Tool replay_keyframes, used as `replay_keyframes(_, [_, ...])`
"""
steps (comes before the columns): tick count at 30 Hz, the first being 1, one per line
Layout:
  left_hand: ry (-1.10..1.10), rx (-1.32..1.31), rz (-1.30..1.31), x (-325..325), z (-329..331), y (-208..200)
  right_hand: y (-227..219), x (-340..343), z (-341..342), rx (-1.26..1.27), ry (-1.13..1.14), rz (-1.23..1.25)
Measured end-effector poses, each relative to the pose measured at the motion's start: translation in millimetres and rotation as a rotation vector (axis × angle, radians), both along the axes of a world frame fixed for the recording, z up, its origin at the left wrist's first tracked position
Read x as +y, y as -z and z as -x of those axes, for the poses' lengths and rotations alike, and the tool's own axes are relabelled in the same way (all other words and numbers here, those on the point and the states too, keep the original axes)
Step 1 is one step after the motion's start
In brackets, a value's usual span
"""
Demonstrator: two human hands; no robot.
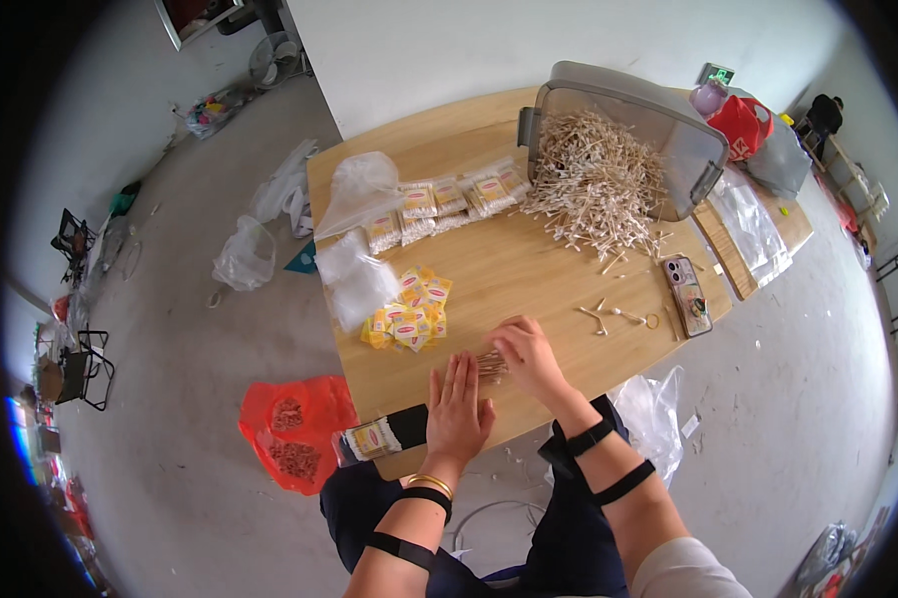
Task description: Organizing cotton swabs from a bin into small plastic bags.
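A small bundle of wooden-stemmed cotton swabs (491, 366) lies at the table's near edge, between my hands. My left hand (457, 409) rests flat along the left side of the bundle, its fingers stretched out and close together. Over the right and far end of the swabs, my right hand (531, 356) is curled with its fingertips drawn together; whatever is between them is hidden. Just beyond my left hand is a heap of yellow and white printed cards (409, 317). A filled packet of swabs (371, 439) lies by a black pad at the near left corner.
A grey clear bin (688, 149) tipped on its side spills a large pile of swabs (598, 174). Filled packets (419, 201) and clear bags (361, 279) lie at left. A phone (688, 296) and loose swabs are at right. A red bag (292, 424) hangs beside the table.
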State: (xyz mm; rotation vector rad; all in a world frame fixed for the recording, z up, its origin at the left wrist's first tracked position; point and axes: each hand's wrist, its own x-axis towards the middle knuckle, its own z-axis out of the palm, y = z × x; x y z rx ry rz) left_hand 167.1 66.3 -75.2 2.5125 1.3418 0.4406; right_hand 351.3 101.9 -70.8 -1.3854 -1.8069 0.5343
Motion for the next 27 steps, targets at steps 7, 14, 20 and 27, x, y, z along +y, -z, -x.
replay_keyframes(7, [0.010, 0.028, -0.003, 1.1, 0.0, -1.0, 2.4, -12.9, 31.6, 0.379, 0.188, -0.008])
replay_keyframes(14, [0.023, 0.203, 0.005, 0.2, 4.9, 4.4, -1.8, -24.0, 4.5, 0.244, 0.271, -0.092])
replay_keyframes(20, [0.090, 0.188, -0.079, 3.6, -8.2, -15.0, -7.2, -34.3, -9.1, 0.033, 0.341, -0.094])
replay_keyframes(27, [0.040, 0.323, -0.040, 23.7, -21.9, 1.2, -2.7, -34.9, -8.4, 0.049, 0.369, -0.080])
